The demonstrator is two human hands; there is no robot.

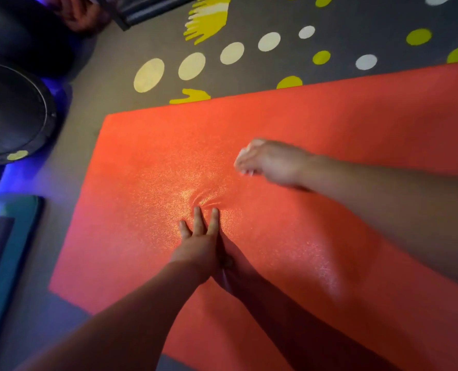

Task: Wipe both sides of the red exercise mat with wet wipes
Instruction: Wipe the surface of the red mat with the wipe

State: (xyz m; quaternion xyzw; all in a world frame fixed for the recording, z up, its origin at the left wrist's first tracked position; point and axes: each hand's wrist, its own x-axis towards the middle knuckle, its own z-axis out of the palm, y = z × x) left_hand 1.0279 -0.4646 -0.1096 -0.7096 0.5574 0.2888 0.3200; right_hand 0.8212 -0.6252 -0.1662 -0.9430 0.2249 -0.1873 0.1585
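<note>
The red exercise mat (316, 124) lies flat on the floor and fills most of the view. My left hand (199, 236) presses down on its middle with straight fingers, and the mat puckers into small wrinkles just ahead of the fingertips. My right hand (270, 160) is further up the mat, blurred, its fingers curled over a white wet wipe (245, 153) that touches the surface. Most of the wipe is hidden under that hand. A shiny patch spreads around the left hand.
The mat rests on a grey carpet (115, 84) with white and yellow dots. A round black weight plate (13, 113) lies at the left, a teal pad (11, 250) at the lower left. Another person's hand (78, 12) shows at the top left.
</note>
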